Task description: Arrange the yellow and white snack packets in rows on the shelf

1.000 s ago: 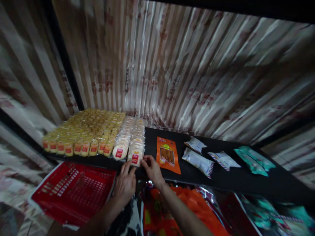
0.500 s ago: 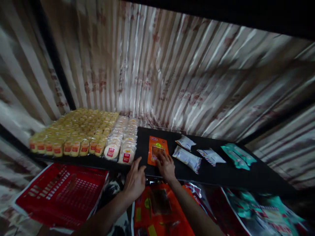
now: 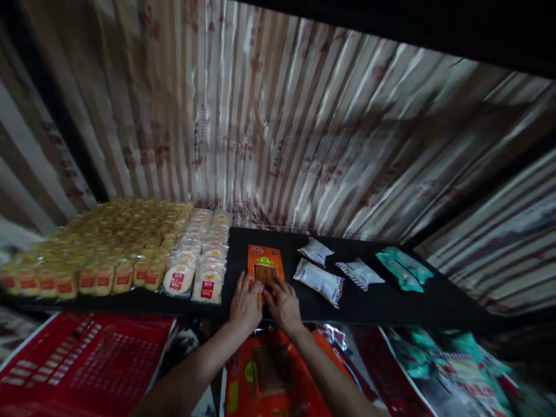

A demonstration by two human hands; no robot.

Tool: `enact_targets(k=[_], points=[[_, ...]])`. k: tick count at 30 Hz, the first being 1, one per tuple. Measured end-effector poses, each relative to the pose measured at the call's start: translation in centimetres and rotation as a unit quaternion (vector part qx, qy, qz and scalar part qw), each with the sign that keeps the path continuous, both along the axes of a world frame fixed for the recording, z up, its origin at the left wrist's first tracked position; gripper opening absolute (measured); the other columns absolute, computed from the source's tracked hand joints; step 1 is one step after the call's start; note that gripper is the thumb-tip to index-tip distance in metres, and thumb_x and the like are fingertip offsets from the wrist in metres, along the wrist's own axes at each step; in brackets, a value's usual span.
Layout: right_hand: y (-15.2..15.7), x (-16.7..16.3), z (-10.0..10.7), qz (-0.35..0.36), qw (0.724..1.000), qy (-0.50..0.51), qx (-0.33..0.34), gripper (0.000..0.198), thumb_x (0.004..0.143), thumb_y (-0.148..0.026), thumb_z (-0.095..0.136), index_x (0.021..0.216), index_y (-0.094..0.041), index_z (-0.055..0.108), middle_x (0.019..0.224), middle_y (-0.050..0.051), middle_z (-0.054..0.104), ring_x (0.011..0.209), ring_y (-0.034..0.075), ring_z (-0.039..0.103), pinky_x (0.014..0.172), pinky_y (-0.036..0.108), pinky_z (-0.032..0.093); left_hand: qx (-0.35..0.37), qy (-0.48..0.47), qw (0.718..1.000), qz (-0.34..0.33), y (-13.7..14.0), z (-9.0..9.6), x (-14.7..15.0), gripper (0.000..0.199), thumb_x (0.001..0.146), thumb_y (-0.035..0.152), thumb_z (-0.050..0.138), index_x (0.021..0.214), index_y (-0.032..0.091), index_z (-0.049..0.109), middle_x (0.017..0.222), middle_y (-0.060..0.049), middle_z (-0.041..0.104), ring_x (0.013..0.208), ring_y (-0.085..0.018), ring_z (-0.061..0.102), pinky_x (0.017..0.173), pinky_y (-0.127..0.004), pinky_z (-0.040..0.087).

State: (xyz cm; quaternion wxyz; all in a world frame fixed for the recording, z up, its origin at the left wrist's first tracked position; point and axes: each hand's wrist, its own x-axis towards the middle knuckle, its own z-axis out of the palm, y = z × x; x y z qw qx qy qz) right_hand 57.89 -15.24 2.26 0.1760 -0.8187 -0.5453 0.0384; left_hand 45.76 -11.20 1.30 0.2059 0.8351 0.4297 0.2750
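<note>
On the black shelf (image 3: 369,310) lies a flat orange snack packet (image 3: 270,258) with a window showing brown sticks. My left hand (image 3: 247,306) holds the near left edge of that packet, its thumb close to the window. From the right, my right hand (image 3: 283,304) grips the packet's near end with bent fingers. Both hands almost meet there and hide its lower part. Left of them stand rows of round white wrapped crackers (image 3: 208,286). To the right lie several white wrapped packets (image 3: 319,281).
Many yellow wrapped snacks (image 3: 108,249) fill the shelf's left end. Teal packets (image 3: 403,269) lie at the right. Below the shelf are a red basket (image 3: 125,353), a larger orange bag (image 3: 241,382) and a container with teal bags (image 3: 464,365). A striped sheet (image 3: 260,116) hangs behind.
My left hand has moved from the shelf's front edge onto the orange packet. My right hand has shifted to the packet's near end. The view has turned slightly right.
</note>
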Motion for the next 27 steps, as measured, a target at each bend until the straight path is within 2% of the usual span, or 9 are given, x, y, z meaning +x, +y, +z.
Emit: enact_targets(k=[3,5,8,10,13,18,22,27], points=[[0.4,0.7,0.1,-0.006,1.000,-0.012,0.004,0.031,0.087,-0.030,0.047,0.108,-0.020,0.068,0.131,0.014,0.053,0.126,0.028,0.043,0.097,0.040,0.040,-0.003,0.005,1.000,0.007,0.6,-0.3,0.9,0.033,0.083,0.015,0.042,0.109,0.011,0.063,0.135,-0.018,0.049,0.135,-0.030,0.033,0.107,-0.051,0.036],[0.9,1.1,0.3,-0.017,1.000,-0.025,-0.001,0.034,0.086,-0.029,0.048,0.113,-0.016,0.064,0.130,0.017,0.053,0.128,0.028,0.042,0.100,0.038,0.038,-0.002,0.014,1.000,0.013,1.1,-0.4,1.4,0.035,0.083,0.016,0.042,0.111,0.009,0.061,0.135,-0.020,0.049,0.134,-0.031,0.033,0.106,-0.051,0.037],[1.9,1.3,0.4,-0.036,0.999,-0.033,-0.002,0.041,0.082,-0.024,0.052,0.119,-0.010,0.059,0.130,0.021,0.050,0.124,0.030,0.046,0.101,0.037,0.037,-0.011,0.035,0.999,0.020,1.8,0.0,2.1,0.038,0.083,0.016,0.043,0.116,0.007,0.058,0.138,-0.021,0.045,0.135,-0.033,0.032,0.105,-0.051,0.036],[2.5,1.5,0.5,-0.046,0.999,-0.020,0.007,0.043,0.078,-0.022,0.056,0.120,-0.011,0.058,0.129,0.020,0.049,0.118,0.030,0.051,0.099,0.036,0.039,-0.027,0.054,0.998,0.025,2.1,0.4,2.5,0.040,0.081,0.014,0.044,0.118,0.006,0.057,0.140,-0.021,0.043,0.135,-0.033,0.031,0.105,-0.051,0.035],[3.3,1.9,0.3,-0.065,0.997,0.030,0.020,0.049,0.074,-0.020,0.060,0.122,-0.012,0.056,0.125,0.019,0.051,0.109,0.028,0.057,0.093,0.032,0.044,-0.034,0.069,0.996,0.039,2.6,1.0,3.1,0.041,0.079,0.011,0.047,0.119,0.009,0.057,0.140,-0.019,0.043,0.134,-0.033,0.033,0.104,-0.052,0.035],[4.8,3.0,-0.1,-0.092,0.986,0.123,0.064,0.058,0.074,-0.020,0.056,0.131,-0.009,0.045,0.119,0.018,0.059,0.104,0.025,0.061,0.089,0.031,0.047,-0.010,0.038,0.997,0.066,3.8,1.1,4.0,0.038,0.078,0.010,0.048,0.113,0.015,0.060,0.139,-0.017,0.044,0.134,-0.032,0.031,0.101,-0.053,0.035],[6.3,3.5,0.0,-0.077,0.974,0.198,0.083,0.047,0.075,-0.023,0.054,0.121,-0.016,0.053,0.108,0.010,0.067,0.096,0.024,0.065,0.083,0.031,0.050,0.000,0.021,0.996,0.085,4.9,1.0,4.4,0.036,0.078,0.010,0.048,0.111,0.016,0.062,0.139,-0.014,0.045,0.134,-0.032,0.032,0.102,-0.051,0.035],[8.8,3.6,0.2,-0.059,0.952,0.258,0.155,0.042,0.081,-0.024,0.044,0.121,-0.018,0.053,0.115,0.008,0.065,0.099,0.021,0.065,0.087,0.033,0.050,0.026,-0.003,0.994,0.110,6.0,1.4,4.7,0.037,0.081,0.012,0.047,0.114,0.016,0.062,0.140,-0.012,0.046,0.133,-0.029,0.035,0.105,-0.047,0.035]])
